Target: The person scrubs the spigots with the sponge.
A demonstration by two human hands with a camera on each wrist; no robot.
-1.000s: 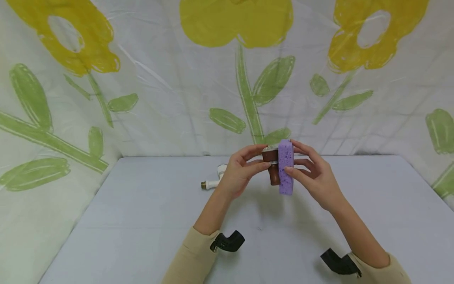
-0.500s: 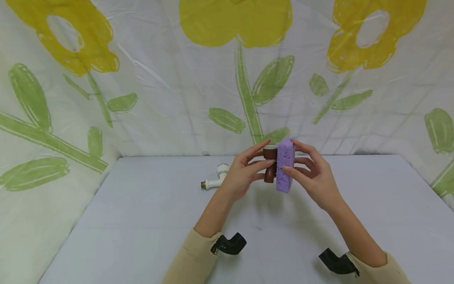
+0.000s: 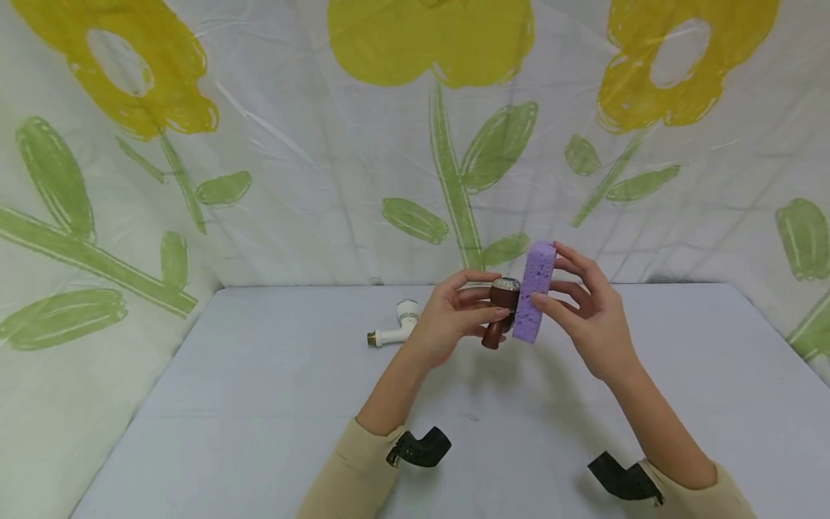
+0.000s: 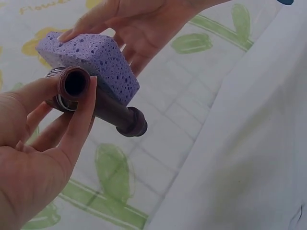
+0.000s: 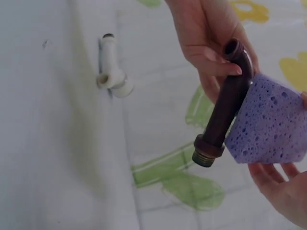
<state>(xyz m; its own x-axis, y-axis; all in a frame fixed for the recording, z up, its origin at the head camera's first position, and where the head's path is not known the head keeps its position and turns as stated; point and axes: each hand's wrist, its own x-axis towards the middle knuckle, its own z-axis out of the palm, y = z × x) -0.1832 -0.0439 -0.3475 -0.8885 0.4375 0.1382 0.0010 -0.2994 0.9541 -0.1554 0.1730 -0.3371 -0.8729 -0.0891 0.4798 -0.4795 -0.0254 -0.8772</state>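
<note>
My left hand [image 3: 454,317] pinches a dark brown pipe fitting [image 3: 499,311] with a threaded end, held above the table. In the left wrist view the fitting [image 4: 103,108] sits between thumb and fingers, its open end toward the camera. My right hand [image 3: 586,317] holds a purple sponge [image 3: 534,292] upright between thumb and fingers, and the sponge presses against the fitting's side. The right wrist view shows the sponge [image 5: 271,124] touching the fitting [image 5: 225,105] along its length.
A white plastic tap [image 3: 394,328] with a brass tip lies on the pale table [image 3: 259,404] behind my left hand; the tap [image 5: 111,67] also shows in the right wrist view. A flower-printed cloth [image 3: 415,130] hangs behind and at both sides.
The sponge has risen and tilted, its top leaning right. The brown fitting has tipped so its lower end points left and down. Both hands stay at the same spot.
</note>
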